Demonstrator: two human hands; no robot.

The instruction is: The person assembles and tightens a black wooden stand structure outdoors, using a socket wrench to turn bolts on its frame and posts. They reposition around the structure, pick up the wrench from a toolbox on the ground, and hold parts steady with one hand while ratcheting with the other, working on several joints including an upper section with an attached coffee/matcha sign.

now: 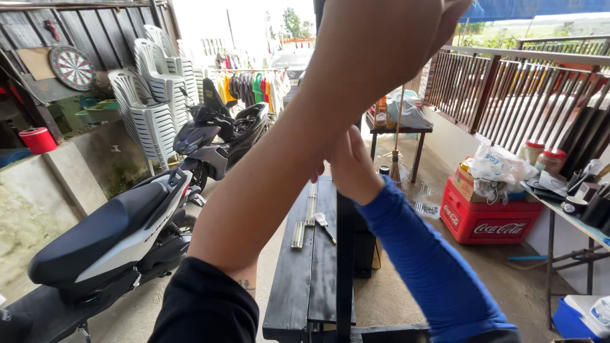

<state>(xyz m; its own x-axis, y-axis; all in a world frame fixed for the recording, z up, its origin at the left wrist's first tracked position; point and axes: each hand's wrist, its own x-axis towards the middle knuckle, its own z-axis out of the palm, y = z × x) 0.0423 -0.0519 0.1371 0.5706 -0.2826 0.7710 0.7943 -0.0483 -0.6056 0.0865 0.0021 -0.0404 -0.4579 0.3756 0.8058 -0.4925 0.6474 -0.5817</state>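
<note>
Hands over black bench (318, 267).
Your left hand (387, 38), upper centre, raised, holds nothing visible, fingers cut off; right hand (352, 166), centre, grips your left forearm (273, 171).

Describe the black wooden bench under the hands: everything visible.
The long black painted wooden bench is built from planks laid lengthwise, with a raised black beam along its right side. It stands level on the concrete floor, running away from the camera, between the parked scooter and the red plastic crate. On top lie pale narrow strips and a small light-handled tool. Neither hand touches it.
</note>
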